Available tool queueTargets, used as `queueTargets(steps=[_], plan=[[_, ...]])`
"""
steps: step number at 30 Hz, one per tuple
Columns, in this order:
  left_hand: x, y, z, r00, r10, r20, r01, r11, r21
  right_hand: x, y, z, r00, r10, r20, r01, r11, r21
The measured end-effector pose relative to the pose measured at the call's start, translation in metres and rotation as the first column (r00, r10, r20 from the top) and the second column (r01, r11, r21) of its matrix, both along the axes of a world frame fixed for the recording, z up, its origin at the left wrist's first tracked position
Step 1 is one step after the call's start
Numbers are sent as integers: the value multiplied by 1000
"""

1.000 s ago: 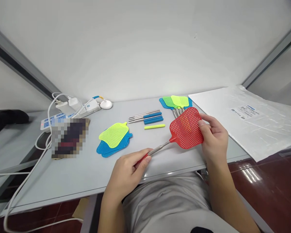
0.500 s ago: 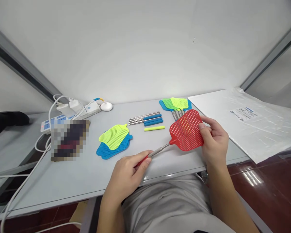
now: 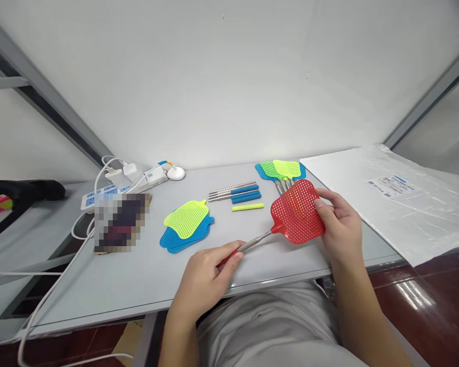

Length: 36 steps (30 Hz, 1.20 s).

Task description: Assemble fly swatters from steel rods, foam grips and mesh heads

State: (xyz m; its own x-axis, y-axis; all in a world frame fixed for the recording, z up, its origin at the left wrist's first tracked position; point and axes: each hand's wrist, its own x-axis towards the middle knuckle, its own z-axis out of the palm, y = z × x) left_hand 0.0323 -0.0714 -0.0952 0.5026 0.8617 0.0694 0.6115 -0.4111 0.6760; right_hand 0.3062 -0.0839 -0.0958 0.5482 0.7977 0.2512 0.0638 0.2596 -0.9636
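Observation:
Both my hands hold a red fly swatter [image 3: 296,214] above the front of the table. My left hand [image 3: 210,275] is closed round its red handle, where the metal rod comes out. With thumb and fingers, my right hand [image 3: 338,219] pinches the right edge of the perforated head. Behind it lie fly swatters [image 3: 286,168] with blue, green and yellow heads, their rods partly hidden. Metal rods [image 3: 222,191] with blue grips [image 3: 246,193] and a yellow grip [image 3: 248,207] lie mid-table. Left of these, a loose yellow head [image 3: 187,218] rests on blue heads [image 3: 183,240].
A power strip [image 3: 88,203] with white plugs and cables stands at the left back, near a round white device [image 3: 176,173]. A blurred-out flat object [image 3: 122,224] lies before it. A white plastic bag [image 3: 367,188] covers the right side and overhangs the table's edge.
The view has shifted slightly, so the scene sits a little further right and lower. Both hands keep the same hold on the red fly swatter.

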Motion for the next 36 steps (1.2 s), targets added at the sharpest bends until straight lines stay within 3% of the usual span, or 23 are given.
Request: queueTargets(steps=[6,11,19,24,28,32,36], plan=[[0,0,-1,1000,-6,13,6,1000,-16,2,2,-3,992,99,-75,-101,994,-31],[1,-3,1,1000,10,3,-10,1000,16,0,-1,-1,996,82,-37,-84,996,-39],[0,-19,17,988,-91,123,108,984,-140,-9,-21,13,996,90,4,-90,996,11],[0,-24,20,984,-96,148,129,964,-233,-11,-28,25,987,156,33,-158,985,69],[0,-25,22,991,-73,108,97,968,-232,-16,-29,27,986,168,6,-168,985,31],[-4,-25,25,996,-34,87,45,990,-137,-19,-24,22,969,165,-186,-163,986,26],[4,-25,22,994,-48,102,61,991,-122,-20,-17,11,906,205,-369,-164,976,140]])
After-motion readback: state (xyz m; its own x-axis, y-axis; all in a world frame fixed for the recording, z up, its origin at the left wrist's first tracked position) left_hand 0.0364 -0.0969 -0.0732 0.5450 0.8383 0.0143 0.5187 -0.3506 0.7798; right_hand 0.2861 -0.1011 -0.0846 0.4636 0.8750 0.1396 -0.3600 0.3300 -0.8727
